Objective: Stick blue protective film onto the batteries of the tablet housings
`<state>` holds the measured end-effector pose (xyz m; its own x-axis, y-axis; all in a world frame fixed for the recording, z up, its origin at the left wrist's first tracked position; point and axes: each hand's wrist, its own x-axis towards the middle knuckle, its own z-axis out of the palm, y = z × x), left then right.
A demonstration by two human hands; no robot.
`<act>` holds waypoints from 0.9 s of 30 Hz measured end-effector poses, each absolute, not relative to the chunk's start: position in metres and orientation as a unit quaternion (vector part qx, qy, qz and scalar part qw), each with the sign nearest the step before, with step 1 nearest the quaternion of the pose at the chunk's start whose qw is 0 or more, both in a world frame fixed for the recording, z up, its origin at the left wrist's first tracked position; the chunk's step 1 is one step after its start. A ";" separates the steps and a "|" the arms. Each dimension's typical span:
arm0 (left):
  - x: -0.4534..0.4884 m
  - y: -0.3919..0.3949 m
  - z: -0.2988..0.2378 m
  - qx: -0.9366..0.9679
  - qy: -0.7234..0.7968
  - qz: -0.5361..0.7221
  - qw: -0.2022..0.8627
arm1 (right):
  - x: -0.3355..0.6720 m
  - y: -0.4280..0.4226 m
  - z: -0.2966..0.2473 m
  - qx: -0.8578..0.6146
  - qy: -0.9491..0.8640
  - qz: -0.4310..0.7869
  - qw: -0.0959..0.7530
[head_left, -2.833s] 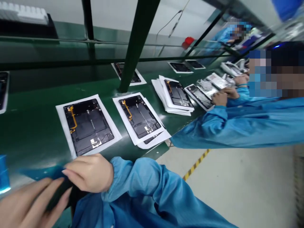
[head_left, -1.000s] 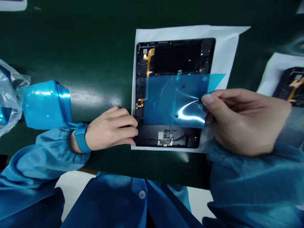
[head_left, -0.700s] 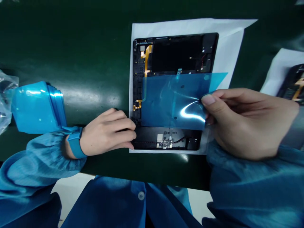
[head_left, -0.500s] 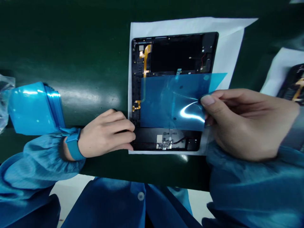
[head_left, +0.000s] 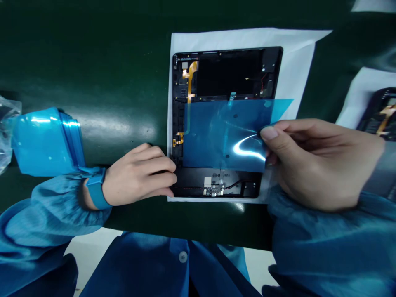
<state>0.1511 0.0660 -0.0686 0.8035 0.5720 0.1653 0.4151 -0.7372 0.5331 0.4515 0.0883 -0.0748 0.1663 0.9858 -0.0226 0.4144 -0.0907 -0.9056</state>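
An opened black tablet frame [head_left: 229, 74] with an orange flex cable lies on a white sheet [head_left: 300, 45] on the dark green belt. A translucent blue film [head_left: 222, 136] lies across its middle. My right hand [head_left: 318, 163] pinches the film's right edge between thumb and fingers, lifting it slightly. My left hand [head_left: 139, 175], fingers curled together, presses against the frame's lower left edge. A blue band sits on my left wrist.
A stack of blue films [head_left: 46, 142] in a clear bag lies at the left on the green belt [head_left: 93, 62]. Another tablet frame [head_left: 379, 113] on white paper shows at the right edge. The floor shows below the belt's near edge.
Since 2.8 s ago the view has swung from the row of tablets down to this one. Over the last second the hands and film have hardly moved; the view shifted slightly.
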 end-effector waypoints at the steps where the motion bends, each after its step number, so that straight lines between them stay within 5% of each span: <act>1: 0.151 0.066 -0.069 0.918 0.270 0.160 0.244 | 0.452 0.088 -0.075 -0.649 -0.540 0.354 0.403; 27: 0.151 0.064 -0.070 0.916 0.270 0.171 0.242 | 0.453 0.088 -0.077 -0.668 -0.529 0.355 0.384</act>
<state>0.1512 0.0643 -0.0696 0.7953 0.5780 0.1827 0.4128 -0.7371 0.5351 0.4530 0.0882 -0.0771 0.1874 0.9799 -0.0681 0.4344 -0.1449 -0.8890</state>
